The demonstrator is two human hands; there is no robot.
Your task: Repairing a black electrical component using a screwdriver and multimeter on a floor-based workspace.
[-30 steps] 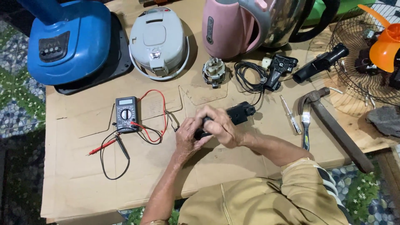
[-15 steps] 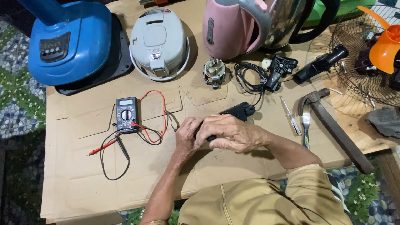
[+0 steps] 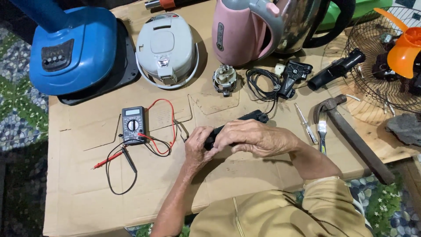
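Black handheld device [image 3: 250, 117] sits at desk centre, gripped by both hands, its far end poking out past the fingers toward the black coiled cord [image 3: 262, 84]. Left hand [image 3: 198, 147] curled closed around the near end; right hand [image 3: 256, 137] wrapped over the top of the body, fingers closed on it. Most of the device is hidden under the hands.

Desk [image 3: 79, 184] is covered with brown cardboard sheet. Just left of the hands: small black multimeter [image 3: 133, 125], grey screen at top, round dial in the middle, red and black leads looping around it, red probe [image 3: 105, 160] lying to lower left.

Back row, left to right: blue fan base [image 3: 72, 50] with a dark rectangular button panel on top, white-grey rice cooker [image 3: 165, 48] with a small label patch near its latch, pink kettle [image 3: 239, 30] with a dark oval strip on its side, steel kettle [image 3: 302, 22] beside it.

Small motor part [image 3: 224, 79] sits between the cooker and the cord. Right of the hands: screwdriver [image 3: 305, 123], claw hammer [image 3: 351, 136]. Far right: wire fan guard [image 3: 381, 66] with orange blade [image 3: 401, 44], well apart from the hands.
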